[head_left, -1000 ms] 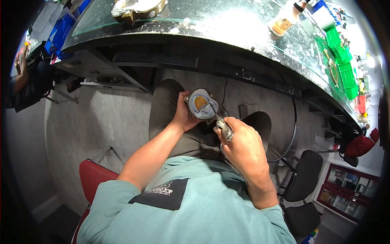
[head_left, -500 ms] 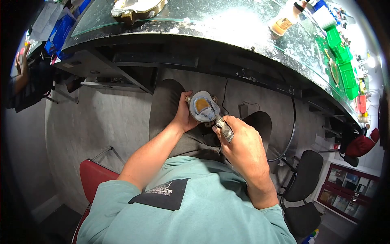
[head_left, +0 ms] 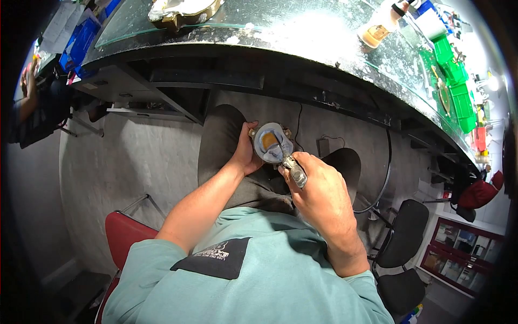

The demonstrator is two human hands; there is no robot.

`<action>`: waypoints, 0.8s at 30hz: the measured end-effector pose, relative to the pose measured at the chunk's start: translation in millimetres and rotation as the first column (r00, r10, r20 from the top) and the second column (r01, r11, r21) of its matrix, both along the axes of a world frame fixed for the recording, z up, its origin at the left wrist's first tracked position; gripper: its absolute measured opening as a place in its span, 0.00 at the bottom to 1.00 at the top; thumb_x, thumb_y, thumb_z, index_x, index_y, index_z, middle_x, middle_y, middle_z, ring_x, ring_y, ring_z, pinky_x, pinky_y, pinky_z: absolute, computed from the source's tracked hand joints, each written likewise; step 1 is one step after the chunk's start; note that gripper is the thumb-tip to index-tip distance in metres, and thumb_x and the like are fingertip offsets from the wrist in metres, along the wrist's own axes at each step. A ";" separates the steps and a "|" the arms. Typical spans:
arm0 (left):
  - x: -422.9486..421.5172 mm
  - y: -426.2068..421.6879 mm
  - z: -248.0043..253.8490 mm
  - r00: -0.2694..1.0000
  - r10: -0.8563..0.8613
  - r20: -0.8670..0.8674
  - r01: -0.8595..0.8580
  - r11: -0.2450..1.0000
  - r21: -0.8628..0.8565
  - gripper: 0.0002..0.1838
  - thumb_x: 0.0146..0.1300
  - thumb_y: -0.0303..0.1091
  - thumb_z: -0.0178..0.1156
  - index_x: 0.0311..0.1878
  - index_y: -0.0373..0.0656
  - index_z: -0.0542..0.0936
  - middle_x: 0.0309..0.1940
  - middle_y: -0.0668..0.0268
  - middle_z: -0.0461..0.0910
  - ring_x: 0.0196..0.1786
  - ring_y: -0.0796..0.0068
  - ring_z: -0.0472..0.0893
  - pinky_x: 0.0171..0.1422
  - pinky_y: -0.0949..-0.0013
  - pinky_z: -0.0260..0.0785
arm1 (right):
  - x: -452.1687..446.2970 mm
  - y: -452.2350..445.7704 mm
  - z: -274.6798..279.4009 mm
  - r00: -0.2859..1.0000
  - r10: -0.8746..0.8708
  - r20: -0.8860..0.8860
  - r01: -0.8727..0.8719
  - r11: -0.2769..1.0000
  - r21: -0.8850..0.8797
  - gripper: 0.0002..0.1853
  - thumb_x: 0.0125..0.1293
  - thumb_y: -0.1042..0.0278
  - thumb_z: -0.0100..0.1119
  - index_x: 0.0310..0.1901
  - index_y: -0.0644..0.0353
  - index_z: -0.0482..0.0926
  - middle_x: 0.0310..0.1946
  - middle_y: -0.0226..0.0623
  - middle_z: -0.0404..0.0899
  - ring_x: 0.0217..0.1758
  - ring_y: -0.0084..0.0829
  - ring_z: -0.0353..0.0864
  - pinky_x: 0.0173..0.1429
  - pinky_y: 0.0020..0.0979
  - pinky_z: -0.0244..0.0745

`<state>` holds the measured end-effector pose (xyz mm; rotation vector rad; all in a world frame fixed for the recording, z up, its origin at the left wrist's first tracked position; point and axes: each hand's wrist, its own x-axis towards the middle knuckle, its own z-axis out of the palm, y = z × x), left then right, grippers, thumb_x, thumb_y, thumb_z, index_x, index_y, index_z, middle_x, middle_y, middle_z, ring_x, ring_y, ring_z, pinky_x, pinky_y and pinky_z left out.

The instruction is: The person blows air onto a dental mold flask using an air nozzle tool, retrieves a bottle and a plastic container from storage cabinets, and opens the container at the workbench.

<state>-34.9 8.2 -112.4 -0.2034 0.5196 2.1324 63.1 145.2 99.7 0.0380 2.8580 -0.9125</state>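
Note:
Above my lap, my left hand (head_left: 245,148) is closed around the left side of a round metal flask (head_left: 255,141) that looks like a dental flask. It is filled with pale grey-blue plaster (head_left: 272,154), with an amber, wax-like patch (head_left: 268,140) in the middle. My right hand (head_left: 324,186) grips a hand tool, which looks like a plaster knife (head_left: 294,171), by its mottled, worn handle. Its thin dark blade slants up and left over the plaster, the tip near the amber patch. Whether the tip touches the surface I cannot tell.
A workbench edge (head_left: 237,47) runs across ahead, spotted with white residue. On it are a brass-coloured mould with white material (head_left: 183,13), a bottle (head_left: 376,33) and green bins (head_left: 459,100). A black chair (head_left: 402,243) stands right; another person's arm (head_left: 28,94) shows far left.
The knife and my right hand have shifted slightly left and up, so the blade reaches further over the plaster. The flask is tilted a little differently in my left hand.

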 end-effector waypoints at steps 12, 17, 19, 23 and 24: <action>3.4 -0.1 -12.2 0.993 0.092 -0.075 -0.104 0.977 -0.184 0.34 0.73 0.59 0.49 0.65 0.38 0.79 0.60 0.54 0.83 0.63 0.57 0.82 0.72 0.54 0.73 | -0.7 -9.1 1.4 1.000 -0.004 -0.016 0.004 1.000 0.008 0.12 0.70 0.66 0.68 0.47 0.64 0.80 0.37 0.49 0.85 0.40 0.53 0.88 0.43 0.46 0.82; 3.5 1.4 -6.3 0.987 0.124 -0.098 -0.143 0.965 -0.218 0.31 0.72 0.56 0.53 0.66 0.40 0.79 0.59 0.57 0.84 0.62 0.60 0.83 0.71 0.56 0.74 | 2.1 -8.9 1.2 1.000 -0.006 -0.001 0.006 1.000 0.004 0.12 0.69 0.66 0.70 0.47 0.65 0.81 0.36 0.48 0.85 0.39 0.52 0.88 0.42 0.44 0.82; 2.6 0.5 -11.1 0.985 0.134 -0.108 -0.151 0.973 -0.176 0.28 0.74 0.52 0.53 0.67 0.42 0.79 0.59 0.61 0.85 0.62 0.67 0.84 0.69 0.61 0.75 | 1.5 -7.9 0.7 0.999 -0.017 -0.036 0.017 1.000 0.011 0.12 0.69 0.66 0.70 0.48 0.65 0.81 0.36 0.49 0.85 0.39 0.52 0.88 0.42 0.44 0.82; 1.9 2.0 -11.8 0.971 0.165 -0.173 -0.193 0.968 -0.158 0.27 0.75 0.50 0.54 0.68 0.43 0.79 0.59 0.63 0.85 0.63 0.71 0.83 0.70 0.63 0.73 | 0.2 -3.6 3.2 0.999 0.026 0.023 -0.026 1.000 -0.010 0.12 0.72 0.65 0.65 0.47 0.64 0.79 0.37 0.50 0.84 0.39 0.54 0.87 0.43 0.48 0.83; 2.7 2.1 -13.3 0.970 0.175 -0.171 -0.203 0.966 -0.158 0.26 0.75 0.49 0.55 0.68 0.43 0.78 0.59 0.63 0.84 0.63 0.71 0.82 0.70 0.63 0.73 | -0.1 -3.3 3.4 1.000 0.012 0.023 -0.011 1.000 -0.013 0.12 0.72 0.65 0.65 0.47 0.64 0.79 0.38 0.50 0.84 0.39 0.54 0.87 0.43 0.48 0.83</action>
